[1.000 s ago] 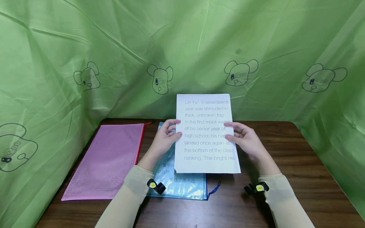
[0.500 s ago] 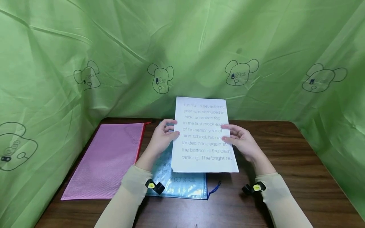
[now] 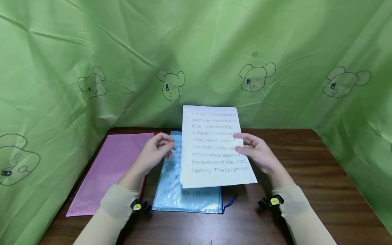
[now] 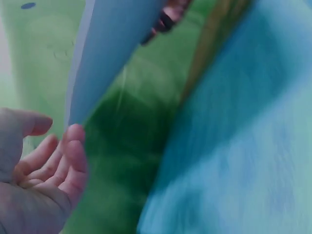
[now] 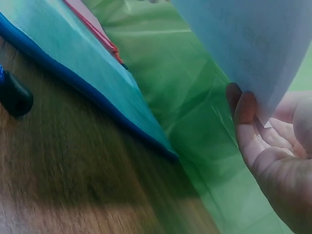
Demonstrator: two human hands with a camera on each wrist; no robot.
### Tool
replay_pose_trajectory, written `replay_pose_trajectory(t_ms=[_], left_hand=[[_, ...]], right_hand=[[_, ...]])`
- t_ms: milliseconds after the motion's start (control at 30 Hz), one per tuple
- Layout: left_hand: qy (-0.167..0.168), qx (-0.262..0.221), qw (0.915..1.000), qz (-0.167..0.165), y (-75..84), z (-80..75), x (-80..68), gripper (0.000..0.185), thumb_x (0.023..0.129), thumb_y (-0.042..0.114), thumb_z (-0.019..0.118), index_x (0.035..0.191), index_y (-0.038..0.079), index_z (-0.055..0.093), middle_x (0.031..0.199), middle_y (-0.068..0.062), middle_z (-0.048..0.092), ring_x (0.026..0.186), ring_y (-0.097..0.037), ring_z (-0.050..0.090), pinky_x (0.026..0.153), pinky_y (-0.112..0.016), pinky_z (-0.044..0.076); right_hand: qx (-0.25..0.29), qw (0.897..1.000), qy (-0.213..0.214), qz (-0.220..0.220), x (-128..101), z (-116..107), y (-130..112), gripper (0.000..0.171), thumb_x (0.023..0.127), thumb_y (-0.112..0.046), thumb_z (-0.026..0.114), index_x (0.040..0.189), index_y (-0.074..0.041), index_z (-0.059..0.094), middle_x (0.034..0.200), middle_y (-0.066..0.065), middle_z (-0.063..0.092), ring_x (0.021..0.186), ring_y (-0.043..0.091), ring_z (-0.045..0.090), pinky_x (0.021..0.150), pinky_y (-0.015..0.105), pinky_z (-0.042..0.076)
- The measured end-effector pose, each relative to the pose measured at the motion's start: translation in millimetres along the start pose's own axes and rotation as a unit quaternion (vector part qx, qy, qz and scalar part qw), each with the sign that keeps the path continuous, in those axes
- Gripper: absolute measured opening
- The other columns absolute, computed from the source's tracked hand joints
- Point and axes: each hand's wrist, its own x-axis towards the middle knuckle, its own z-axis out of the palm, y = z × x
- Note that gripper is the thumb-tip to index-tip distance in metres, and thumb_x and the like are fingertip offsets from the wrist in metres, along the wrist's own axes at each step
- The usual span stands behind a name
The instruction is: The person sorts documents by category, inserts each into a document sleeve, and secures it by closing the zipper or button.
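The right hand (image 3: pixel 258 153) pinched the right edge of the sheet (image 3: pixel 214 146), thumb in front and fingers behind, and held it upright above the blue pouch (image 3: pixel 186 190). The sheet's printed side faced the person. The left hand (image 3: pixel 156 153) hung off the sheet, just beside its left edge, fingers loosely curled and holding nothing. A pink pouch (image 3: pixel 113 170) lay flat on the table (image 3: pixel 321 177), touching the blue one's left side. Green cloth (image 3: pixel 196 51) rose behind.
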Motion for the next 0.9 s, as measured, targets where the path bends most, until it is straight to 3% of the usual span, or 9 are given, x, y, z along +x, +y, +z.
replay_pose_trajectory(t_ms=[167, 367, 533, 667, 900], left_hand=[[-0.009, 0.113, 0.9936, -0.005, -21.4, -39.6, -22.1, 0.023, 0.107, 0.010, 0.069, 0.123, -0.006, 0.064, 0.105, -0.022, 0.073, 0.080, -0.034, 0.073, 0.071, -0.038, 0.063], [0.012, 0.138, 0.9901, -0.019, -43.2, -70.5, -42.0, 0.031, 0.106, 0.011, 0.071, 0.128, -0.007, 0.062, 0.109, -0.019, 0.072, 0.090, -0.034, 0.070, 0.077, -0.030, 0.059], [0.041, 0.184, 0.9820, -0.002, -60.5, -81.4, -47.2, 0.032, 0.104, 0.010, 0.073, 0.130, -0.005, 0.062, 0.113, -0.018, 0.071, 0.091, -0.022, 0.066, 0.075, -0.025, 0.058], [0.070, 0.225, 0.9717, 0.014, -72.5, -85.4, -47.4, 0.038, 0.101, 0.008, 0.077, 0.132, -0.005, 0.060, 0.118, -0.021, 0.071, 0.100, -0.027, 0.067, 0.084, -0.023, 0.055], [0.069, 0.278, 0.9581, 0.015, -83.5, -86.0, -46.1, 0.049, 0.094, 0.008, 0.083, 0.134, -0.005, 0.058, 0.125, -0.025, 0.070, 0.110, -0.041, 0.067, 0.096, -0.052, 0.053]], right_hand=[[-0.011, 1.000, 0.003, -0.008, -1.2, 0.9, -0.1, 0.053, 0.101, 0.000, 0.076, 0.151, 0.000, 0.058, 0.131, 0.013, 0.071, 0.101, 0.024, 0.080, 0.081, 0.037, 0.066], [-0.012, 1.000, 0.003, -0.011, -0.7, 1.2, -0.3, 0.055, 0.101, 0.001, 0.075, 0.153, 0.002, 0.056, 0.133, 0.014, 0.069, 0.102, 0.024, 0.079, 0.083, 0.036, 0.066], [-0.015, 1.000, 0.001, -0.010, -0.4, 1.2, -0.1, 0.054, 0.101, 0.001, 0.074, 0.153, 0.002, 0.056, 0.132, 0.013, 0.070, 0.102, 0.024, 0.080, 0.083, 0.037, 0.066], [-0.021, 1.000, -0.002, -0.015, -0.1, 1.0, -0.1, 0.053, 0.102, 0.001, 0.074, 0.152, 0.001, 0.057, 0.132, 0.012, 0.071, 0.102, 0.024, 0.080, 0.083, 0.037, 0.066], [-0.031, 0.999, 0.004, -0.011, -1.5, 1.3, -1.4, 0.052, 0.101, 0.000, 0.076, 0.151, 0.000, 0.059, 0.132, 0.013, 0.071, 0.102, 0.025, 0.080, 0.082, 0.038, 0.066]])
